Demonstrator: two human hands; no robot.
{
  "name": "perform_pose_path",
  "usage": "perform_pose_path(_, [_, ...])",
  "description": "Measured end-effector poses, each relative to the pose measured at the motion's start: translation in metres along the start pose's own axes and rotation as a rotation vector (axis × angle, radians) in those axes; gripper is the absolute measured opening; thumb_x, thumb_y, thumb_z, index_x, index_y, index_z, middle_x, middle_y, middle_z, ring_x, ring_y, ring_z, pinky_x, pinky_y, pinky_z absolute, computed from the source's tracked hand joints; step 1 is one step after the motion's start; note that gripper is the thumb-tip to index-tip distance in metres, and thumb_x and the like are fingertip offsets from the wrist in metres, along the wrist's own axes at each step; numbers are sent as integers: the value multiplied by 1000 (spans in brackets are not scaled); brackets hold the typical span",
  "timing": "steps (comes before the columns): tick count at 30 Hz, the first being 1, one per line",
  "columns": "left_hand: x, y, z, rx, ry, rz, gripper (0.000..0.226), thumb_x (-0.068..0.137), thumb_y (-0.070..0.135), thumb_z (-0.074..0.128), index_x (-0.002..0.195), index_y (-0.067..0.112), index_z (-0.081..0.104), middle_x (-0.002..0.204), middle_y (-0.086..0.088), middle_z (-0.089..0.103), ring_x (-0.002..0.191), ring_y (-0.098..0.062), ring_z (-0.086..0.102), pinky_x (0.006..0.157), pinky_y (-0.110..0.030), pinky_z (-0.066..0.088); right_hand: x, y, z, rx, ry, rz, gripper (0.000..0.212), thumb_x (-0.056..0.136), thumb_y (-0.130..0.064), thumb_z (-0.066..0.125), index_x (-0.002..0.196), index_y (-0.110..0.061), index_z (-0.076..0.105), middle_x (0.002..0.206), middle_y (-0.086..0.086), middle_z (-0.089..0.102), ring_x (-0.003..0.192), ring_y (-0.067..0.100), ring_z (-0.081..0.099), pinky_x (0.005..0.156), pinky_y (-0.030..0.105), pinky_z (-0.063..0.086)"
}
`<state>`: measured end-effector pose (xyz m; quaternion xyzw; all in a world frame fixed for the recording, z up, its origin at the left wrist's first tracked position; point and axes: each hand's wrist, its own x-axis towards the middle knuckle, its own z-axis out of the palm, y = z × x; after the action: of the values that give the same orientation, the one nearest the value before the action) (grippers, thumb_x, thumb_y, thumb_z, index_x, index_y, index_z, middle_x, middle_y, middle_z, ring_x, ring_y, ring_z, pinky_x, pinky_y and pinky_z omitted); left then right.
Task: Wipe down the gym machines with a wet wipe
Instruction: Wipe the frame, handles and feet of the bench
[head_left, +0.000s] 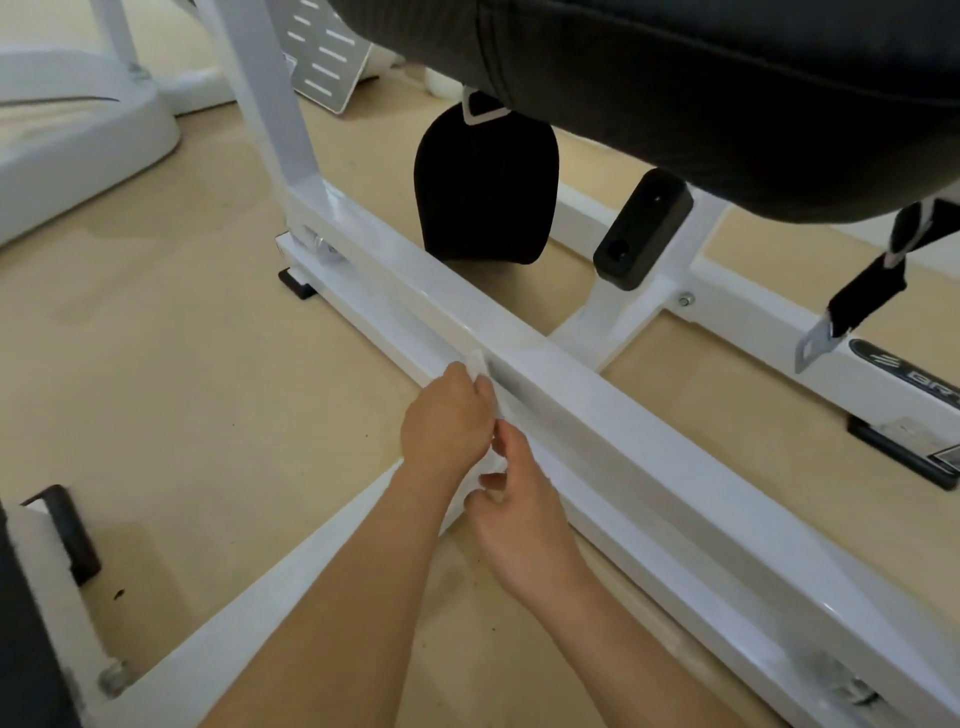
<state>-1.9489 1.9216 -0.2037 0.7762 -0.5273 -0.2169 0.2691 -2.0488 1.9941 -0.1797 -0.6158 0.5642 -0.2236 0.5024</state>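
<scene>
Left hand: the left hand is curled, and its fingers are closed round the upper end of the wet wipe.
Right hand: the right hand is curled just below the left, and the lower end of the wipe appears to be pinched by its fingers; the exact contact is blurred.
Wipe position: the wipe is stretched between the two sets of fingers. A small white tip sticks out above the left fingers, and the rest is hidden in the grip.
Wipe against machine: the wipe is held against the near side of the white frame rail, which lies directly beyond the fingertips.
Reason for the hold: the wipe is probably gripped at both ends so it can be kept taut and flat on the rail's side face.
Step judged: the lower frame is being wiped. A grey smear is seen on the rail just right of the left fingers.
Above the fingers: the black seat pad and a black roller pad are well apart from both hands.
Below the fingers: the tan floor is seen.
</scene>
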Motion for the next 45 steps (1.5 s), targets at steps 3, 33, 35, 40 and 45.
perform_pose_path(3, [11,10,-2,13,-26,-102,31,102,26,31,83,10,50,72,1,48,74,-21,51,67,-32,38,1,-7,-10,-92,55,-40,61,92,-12,46,145,-37,29,136,-16,44,112,3,53,88,23,48])
perform_pose_path(33, [65,55,6,640,-110,282,62,98,46,14,152,14,19,162,-6,8,149,-22,-1,119,-50,2,-27,36,-101,-319,445,-220,44,86,-1,49,119,-29,59,119,-23,50,99,-14,49,78,4,39])
perform_pose_path(35, [34,75,22,667,-157,419,61,98,45,14,148,14,29,160,-8,16,149,-24,4,119,-51,3,-33,40,-108,-218,562,-194,42,84,4,48,108,-26,64,112,-17,56,94,-7,53,73,10,43])
perform_pose_path(40, [-99,145,92,625,-486,936,59,99,39,24,151,11,17,158,-7,21,148,-22,7,119,-50,-4,-64,57,-118,-68,1002,-157,33,70,-6,39,75,-33,57,85,-6,56,79,-1,54,67,6,38])
perform_pose_path(45, [-93,138,90,557,-420,986,55,99,46,19,146,21,31,150,-4,38,143,-22,23,119,-48,4,-102,84,-117,-137,940,-94,40,75,0,46,95,-32,60,102,-15,51,88,-4,53,67,6,39])
